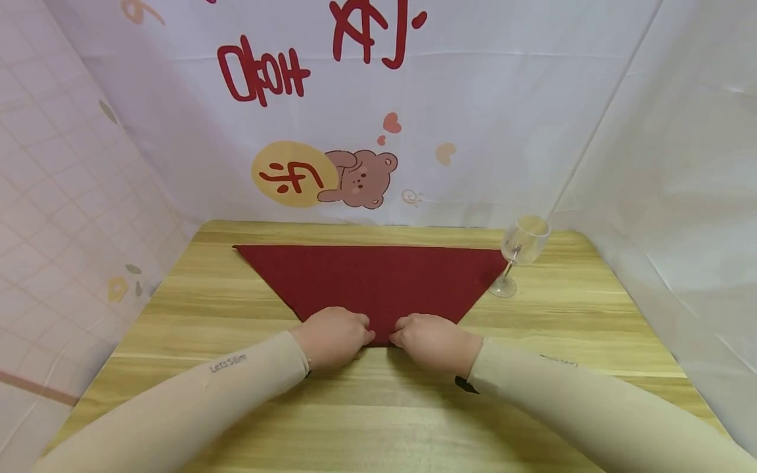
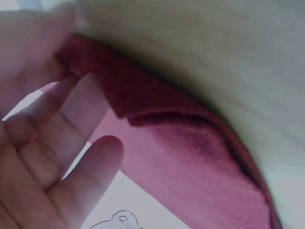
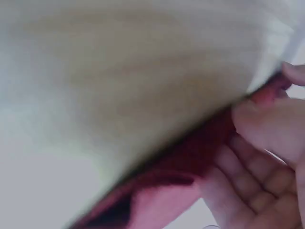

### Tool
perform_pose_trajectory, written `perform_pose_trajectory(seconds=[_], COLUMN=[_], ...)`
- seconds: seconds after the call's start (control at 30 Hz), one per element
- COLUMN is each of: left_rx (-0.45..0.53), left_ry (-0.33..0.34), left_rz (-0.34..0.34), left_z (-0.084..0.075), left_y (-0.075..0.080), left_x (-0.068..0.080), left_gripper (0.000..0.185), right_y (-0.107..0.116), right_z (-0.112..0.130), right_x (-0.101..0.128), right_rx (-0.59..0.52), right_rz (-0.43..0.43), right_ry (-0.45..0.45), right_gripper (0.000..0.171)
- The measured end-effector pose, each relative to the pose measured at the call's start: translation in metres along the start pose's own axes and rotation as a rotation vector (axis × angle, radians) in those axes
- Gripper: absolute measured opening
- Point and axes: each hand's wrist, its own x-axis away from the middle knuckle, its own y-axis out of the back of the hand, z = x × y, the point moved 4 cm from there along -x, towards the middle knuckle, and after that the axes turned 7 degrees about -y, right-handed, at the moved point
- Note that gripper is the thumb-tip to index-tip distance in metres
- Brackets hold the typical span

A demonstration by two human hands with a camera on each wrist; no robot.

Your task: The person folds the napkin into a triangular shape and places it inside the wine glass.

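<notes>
A dark red cloth napkin (image 1: pixel 378 279) lies on the table, its long straight edge at the back and its sides narrowing toward me. My left hand (image 1: pixel 337 337) pinches the near edge of the napkin just left of its middle. Close beside it, my right hand (image 1: pixel 434 341) pinches the same edge on the right. In the left wrist view the napkin (image 2: pixel 190 143) shows a folded-over layer along its edge, with the thumb and fingers at one end. The right wrist view likewise shows cloth (image 3: pixel 205 148) between thumb and curled fingers.
A clear stemmed wine glass (image 1: pixel 523 243) stands at the back right, near the napkin's right corner. The wood-grain table (image 1: pixel 378 420) has white printed cloth walls (image 1: pixel 473 98) behind it and at both sides.
</notes>
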Motion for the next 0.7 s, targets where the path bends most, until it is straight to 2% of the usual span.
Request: perform_pose_trajectory(seconds=[0.13, 0.4, 0.57, 0.7], left_rx=[-0.022, 0.029, 0.205, 0.395], left_ry=[0.006, 0.061, 0.132, 0.19], left_rz=[0.004, -0.001, -0.003, 0.007], left_z=[0.0, 0.004, 0.011, 0.023], left_y=[-0.001, -0.004, -0.006, -0.011], left_x=[-0.002, -0.003, -0.003, -0.004], left_gripper=[0.015, 0.013, 0.015, 0.012], right_y=[0.003, 0.001, 0.003, 0.003], right_z=[-0.001, -0.003, -0.005, -0.01], right_x=[-0.003, -0.007, -0.012, -0.016], right_rx=[0.005, -0.007, -0.061, -0.167], right_rz=[0.042, 0.058, 0.126, 0.16], right_ry=[0.006, -0.038, -0.097, -0.16], right_gripper=[0.012, 0.013, 0.011, 0.013])
